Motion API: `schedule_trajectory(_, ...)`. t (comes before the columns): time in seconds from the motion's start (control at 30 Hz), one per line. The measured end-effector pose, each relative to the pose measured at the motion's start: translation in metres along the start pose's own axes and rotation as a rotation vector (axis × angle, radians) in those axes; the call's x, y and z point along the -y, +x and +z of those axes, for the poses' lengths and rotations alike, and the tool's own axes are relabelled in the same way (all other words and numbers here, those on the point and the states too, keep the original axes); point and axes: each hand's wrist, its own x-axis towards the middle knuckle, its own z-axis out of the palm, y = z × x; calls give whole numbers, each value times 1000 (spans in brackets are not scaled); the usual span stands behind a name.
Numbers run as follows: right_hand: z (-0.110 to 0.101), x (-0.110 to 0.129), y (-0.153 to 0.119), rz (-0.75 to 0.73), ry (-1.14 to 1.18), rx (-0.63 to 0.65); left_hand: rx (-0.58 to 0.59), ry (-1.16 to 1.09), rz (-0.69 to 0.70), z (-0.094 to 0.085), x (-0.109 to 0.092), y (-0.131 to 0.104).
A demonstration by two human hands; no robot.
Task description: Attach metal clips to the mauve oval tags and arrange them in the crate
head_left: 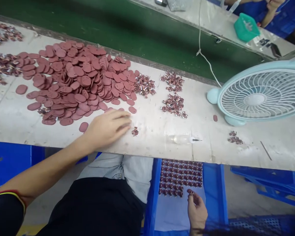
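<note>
My left hand (108, 129) lies palm down on the worktable, fingers stretched out, beside a heap of reddish-brown oval discs (81, 78). Just right of its fingertips sits a small cluster of brown pieces (135, 131). Over the lower right, my right hand (198, 211) pinches a small brown figure (190, 191) between thumb and fingers. Below it is a blue tray (222, 196) lined with white paper (172, 213). Neat rows of similar small brown figures (180, 173) stand on the paper's far part. The underside of my left hand is hidden.
A clear squeeze bottle with a dark needle tip (183, 139) lies on the table. Small piles of brown pieces (173, 103) are nearby. A pale blue fan (255, 95) stands at right. Across the gap, a person works by a green container (246, 28). Blue stools (272, 180) flank me.
</note>
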Motion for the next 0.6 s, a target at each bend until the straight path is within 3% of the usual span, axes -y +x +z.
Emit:
schedule_trajectory(0.13,16,-28,15,-92,-197,39,128,75,-22,-15,28,11)
schedule_trajectory(0.3,23,-48,26,-172,-284,58,223,85,-10,-21,36,18)
schedule_trajectory(0.6,32,-47,33,-177,-271,78,344,74,67,-29,51,31)
